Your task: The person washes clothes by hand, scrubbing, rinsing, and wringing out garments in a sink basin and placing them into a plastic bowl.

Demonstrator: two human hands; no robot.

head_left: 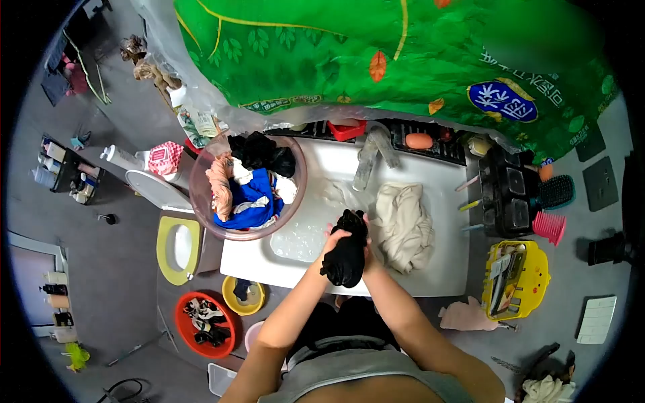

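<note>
A bunched black garment (344, 264) is held between both hands above the front of the white sink (322, 277); its exact kind does not show. My left hand (335, 241) wraps its left side, fingers curled over the cloth. Against the other side presses my right hand (367, 247), partly hidden by the fabric. Sudsy water (302, 232) lies in the basin to the left. A wet cream cloth (404, 228) rests in the sink just right of my hands. Behind them stands the faucet (366, 164).
A translucent pink tub (302, 181) of clothes sits on the sink's left side. Green plastic packaging (376, 60) hangs across the back. On the floor are a red basin (235, 329) and a yellow bowl (262, 299). A yellow basket (534, 289) and black holder (507, 191) stand right.
</note>
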